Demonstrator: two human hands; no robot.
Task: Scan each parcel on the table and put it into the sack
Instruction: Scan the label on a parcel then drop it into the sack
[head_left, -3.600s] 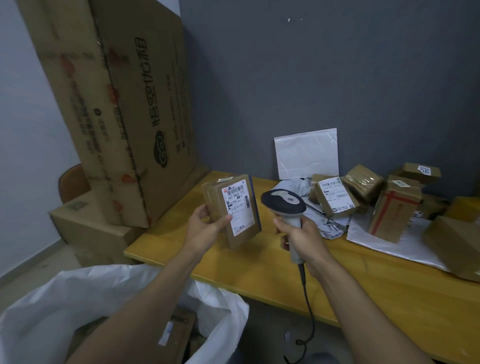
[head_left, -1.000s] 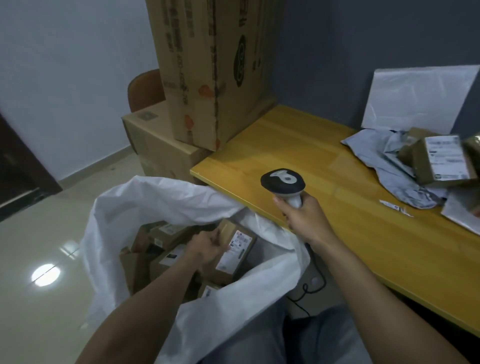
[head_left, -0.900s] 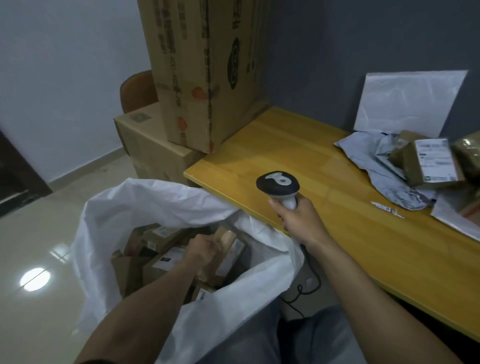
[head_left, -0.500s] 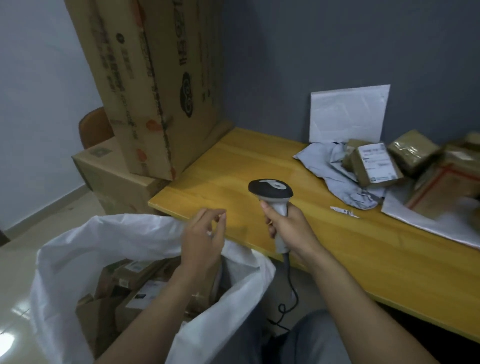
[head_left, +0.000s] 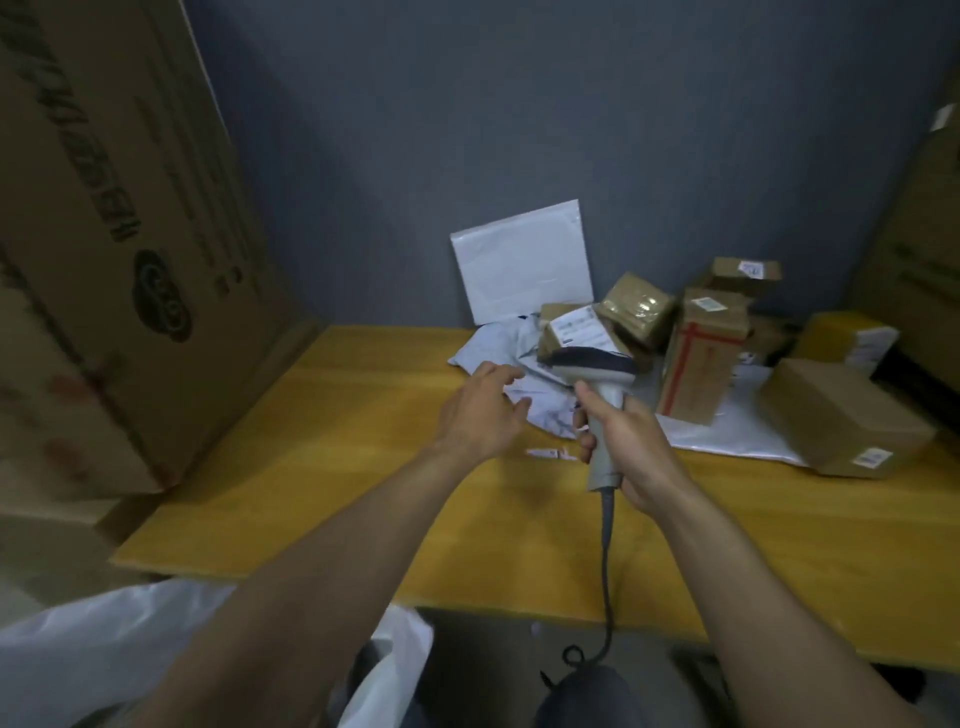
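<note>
Head view: scanner (head_left: 602, 410) is gripped by right hand (head_left: 631, 454); leaning parcels (head_left: 701, 358) could be toppled by outstretched left hand (head_left: 480, 415) (fingers loose, empty).

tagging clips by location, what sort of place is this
Probably a small parcel sorting or dispatch room: labelled cardboard parcels heaped on a wooden table, a corded barcode scanner in the right hand, and a white sack below the table edge.
</note>
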